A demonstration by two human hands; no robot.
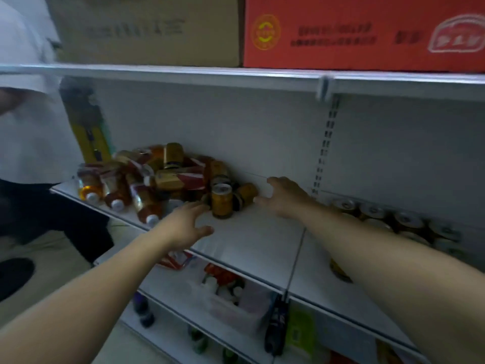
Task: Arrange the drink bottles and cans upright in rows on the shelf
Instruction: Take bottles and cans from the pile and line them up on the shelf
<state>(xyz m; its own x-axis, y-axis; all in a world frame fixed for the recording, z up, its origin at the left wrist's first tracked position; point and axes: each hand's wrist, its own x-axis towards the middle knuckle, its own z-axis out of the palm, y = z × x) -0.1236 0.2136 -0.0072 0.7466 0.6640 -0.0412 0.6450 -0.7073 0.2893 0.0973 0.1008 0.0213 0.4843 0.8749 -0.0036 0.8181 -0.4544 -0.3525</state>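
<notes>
A jumbled heap of gold cans (173, 156) and amber drink bottles (143, 203) with white caps lies on the white shelf (252, 240). One gold can (222, 200) stands upright at the heap's right edge, with another can (246, 193) on its side behind it. My left hand (183, 227) hovers with spread fingers just left of the upright can, holding nothing. My right hand (283, 197) is open to the right of the cans, fingertips close to the lying can. A row of upright cans (372, 211) stands on the shelf section at right.
Above the shelf sit a brown carton (147, 30) and a red carton (362, 32). Another person in a white top (29, 122) stands at left by a tall yellow package (89, 127). Lower shelves hold assorted bottles (223, 282). A slotted upright (326, 143) divides the bays.
</notes>
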